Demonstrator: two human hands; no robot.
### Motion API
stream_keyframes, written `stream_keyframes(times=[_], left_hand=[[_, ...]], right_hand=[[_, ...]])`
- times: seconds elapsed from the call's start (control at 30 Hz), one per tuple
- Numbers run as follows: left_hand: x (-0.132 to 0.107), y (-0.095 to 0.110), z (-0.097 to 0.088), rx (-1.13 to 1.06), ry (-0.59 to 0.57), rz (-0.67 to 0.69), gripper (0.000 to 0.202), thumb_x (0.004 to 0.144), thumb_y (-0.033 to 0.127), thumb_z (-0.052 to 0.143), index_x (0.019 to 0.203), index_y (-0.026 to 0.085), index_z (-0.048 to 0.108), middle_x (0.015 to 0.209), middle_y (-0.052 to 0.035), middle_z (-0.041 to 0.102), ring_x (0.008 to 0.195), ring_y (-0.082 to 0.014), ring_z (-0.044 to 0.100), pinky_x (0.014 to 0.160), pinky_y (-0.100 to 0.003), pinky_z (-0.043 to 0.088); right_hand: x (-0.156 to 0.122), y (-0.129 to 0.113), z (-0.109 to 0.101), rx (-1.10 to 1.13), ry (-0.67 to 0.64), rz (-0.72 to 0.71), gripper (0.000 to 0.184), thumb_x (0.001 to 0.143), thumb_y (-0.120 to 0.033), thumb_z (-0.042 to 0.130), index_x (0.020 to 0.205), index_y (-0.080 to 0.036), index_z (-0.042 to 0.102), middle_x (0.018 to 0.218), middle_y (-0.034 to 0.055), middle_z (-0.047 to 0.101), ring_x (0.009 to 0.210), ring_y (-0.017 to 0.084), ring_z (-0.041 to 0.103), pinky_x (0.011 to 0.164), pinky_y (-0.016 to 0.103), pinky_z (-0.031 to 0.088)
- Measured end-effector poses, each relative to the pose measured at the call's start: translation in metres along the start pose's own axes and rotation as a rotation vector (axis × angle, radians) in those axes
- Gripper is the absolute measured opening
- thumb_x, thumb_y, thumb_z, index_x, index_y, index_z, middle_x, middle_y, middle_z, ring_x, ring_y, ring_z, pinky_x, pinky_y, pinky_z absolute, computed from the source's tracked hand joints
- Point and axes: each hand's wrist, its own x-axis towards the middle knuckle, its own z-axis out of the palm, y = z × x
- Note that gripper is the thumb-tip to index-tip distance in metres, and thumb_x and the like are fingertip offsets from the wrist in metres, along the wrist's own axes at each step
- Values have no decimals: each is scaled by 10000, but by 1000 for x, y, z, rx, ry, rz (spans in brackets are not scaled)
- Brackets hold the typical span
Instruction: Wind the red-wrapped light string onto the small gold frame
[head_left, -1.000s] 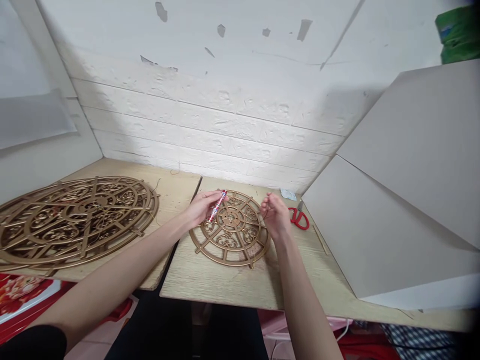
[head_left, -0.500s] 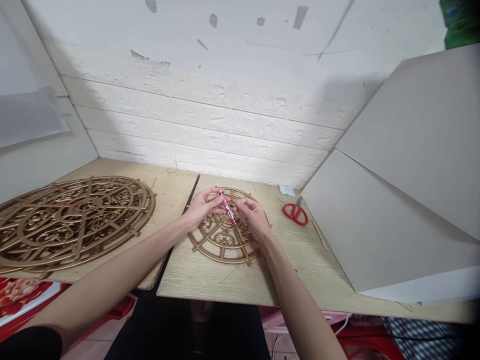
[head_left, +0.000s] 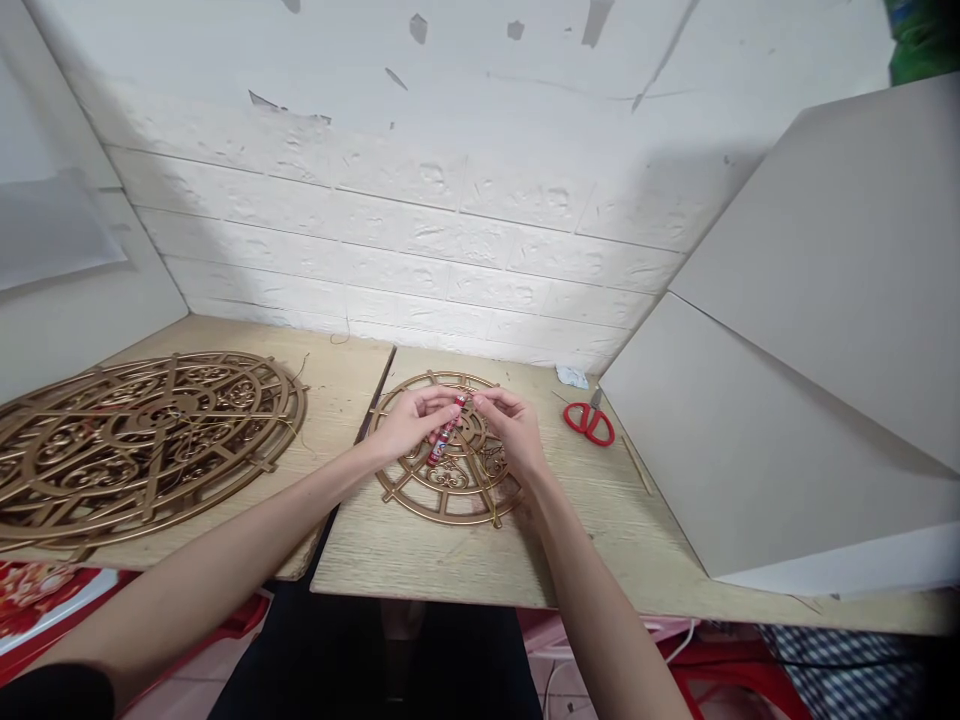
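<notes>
My left hand [head_left: 418, 420] is closed around a slim red printed tube [head_left: 442, 440] with a pale upper end. The tube slants, with its lower end pointing down to the left. My right hand [head_left: 517, 425] is pinched close to the tube's upper end; what its fingertips hold, if anything, is too small to make out. Both hands are above a round gold openwork disc [head_left: 450, 505] with scroll patterns, which lies flat on the wooden table [head_left: 420, 560]. A yellowish thread [head_left: 495, 515] is at the disc's lower right rim.
Several larger gold discs [head_left: 281, 455] are stacked on the left board, with loose thread over them. Red-handled scissors [head_left: 589, 424] lie to the right, near a small pale packet [head_left: 572, 377] and a thin stick [head_left: 637, 465]. White panels [head_left: 787, 400] and a brick-pattern wall [head_left: 450, 240] enclose the table.
The tube has turned, so its lower end now points left instead of right. My right fingertips have come up to its upper end. The view has shifted slightly.
</notes>
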Motion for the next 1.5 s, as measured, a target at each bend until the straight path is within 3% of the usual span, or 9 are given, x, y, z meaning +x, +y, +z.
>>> stream_keyframes(times=[0.1,0.2,0.37,0.57,1.0,1.2,1.5], left_hand=[[-3,0,2,35,-73,32,436,735,307,665,1143,175,587,732,-66,682,491,-107,531,433,-198,381],[-4,0,2,33,-106,65,526,749,336,650,1226,177,495,720,-56,677,566,-128,576,487,-198,405],[-3,2,1,41,-117,71,515,752,369,640,1193,147,493,714,-46,672,632,-140,600,565,-224,438],[-2,1,0,49,-126,91,467,765,362,627,1157,153,483,713,-33,665,579,-109,562,533,-206,414],[-2,-1,0,44,-130,102,413,770,339,631,1119,165,494,716,-29,667,594,-105,566,538,-196,414],[-2,2,2,85,-119,100,356,760,346,636,1039,143,550,706,-41,672,562,-103,561,479,-185,390],[0,-4,0,92,-131,124,359,777,339,623,1068,154,522,720,-36,669,533,-84,534,493,-189,408]], right_hand=[[0,0,0,31,-3,1,197,641,-338,745,759,-188,695,728,2,674,645,117,577,616,244,465],[0,0,-1,38,-27,54,223,625,-347,753,766,-183,698,700,4,668,613,121,572,594,251,461],[-1,-1,-2,25,-34,88,266,605,-363,759,773,-164,703,619,-5,625,575,113,544,553,242,432],[-1,-4,-1,-26,-27,82,313,584,-404,754,769,-156,708,580,4,593,611,140,545,558,259,424],[0,-1,-2,-9,-49,60,250,623,-365,748,737,-153,679,505,-48,498,465,63,399,474,212,323],[-1,-1,-1,17,-64,67,281,601,-386,756,770,-172,687,659,5,643,589,126,561,554,243,429],[-1,-3,-1,-28,-50,75,266,626,-383,739,761,-159,692,628,5,619,596,127,546,546,243,424]])
